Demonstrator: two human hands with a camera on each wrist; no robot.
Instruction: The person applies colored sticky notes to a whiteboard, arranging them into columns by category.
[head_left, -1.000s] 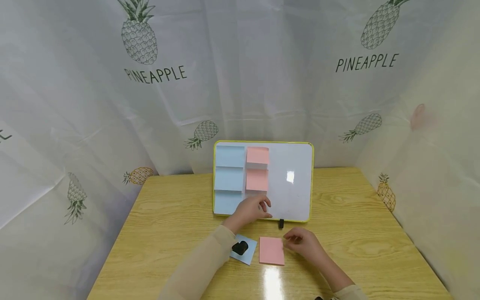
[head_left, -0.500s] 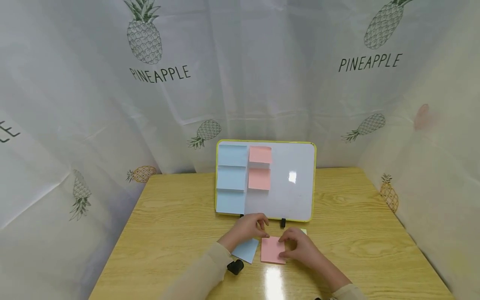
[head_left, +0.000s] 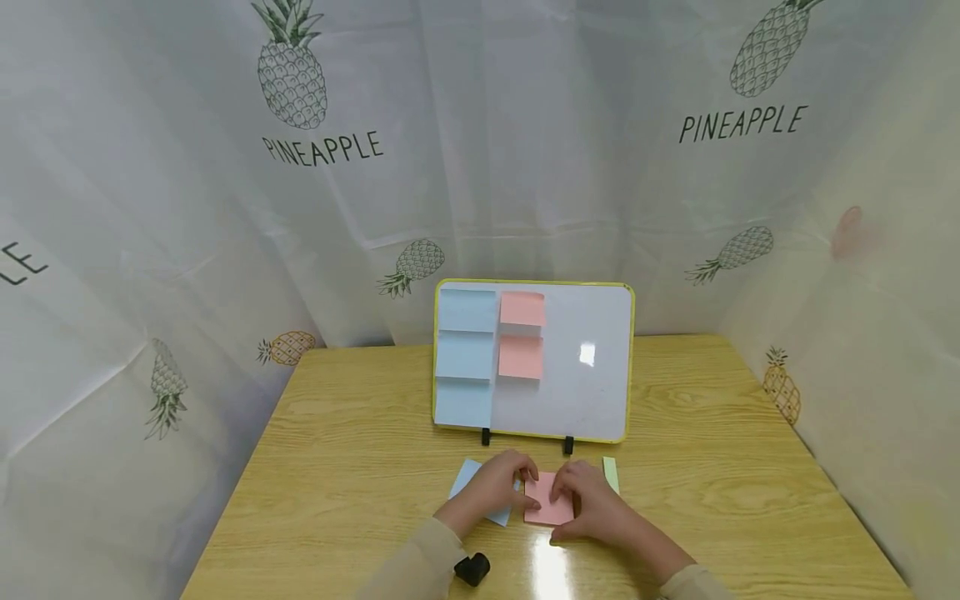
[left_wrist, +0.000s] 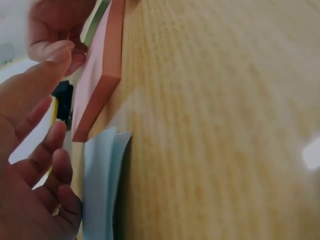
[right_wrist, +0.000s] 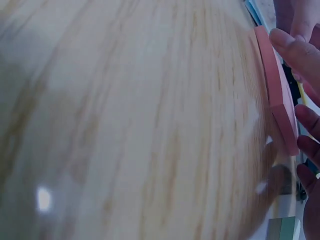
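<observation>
A pink sticky note pad [head_left: 546, 515] lies on the table between both hands. My left hand [head_left: 491, 487] reaches in from its left side, its thumb stretched over the pad and its other fingers loosely bent in the left wrist view. From the right, my right hand [head_left: 596, 504] spans the pad, with fingers over its top face and the thumb by the near edge. Neither hand visibly pinches a sheet. A blue sticky note pad [left_wrist: 100, 175] sits beneath the left hand, partly covered. Behind the right hand, a light green pad [head_left: 611, 472] shows only in part.
A yellow-framed whiteboard [head_left: 585, 400] stands on black feet at the back of the wooden table [head_left: 360, 425]. Three blue notes [head_left: 465, 354] run down its left side, two pink notes [head_left: 521, 358] beside them. A pineapple-print curtain [head_left: 525, 167] surrounds the table.
My left hand has come down from the whiteboard to the pink pad. My right hand has moved left over the pad, and more of the green pad shows.
</observation>
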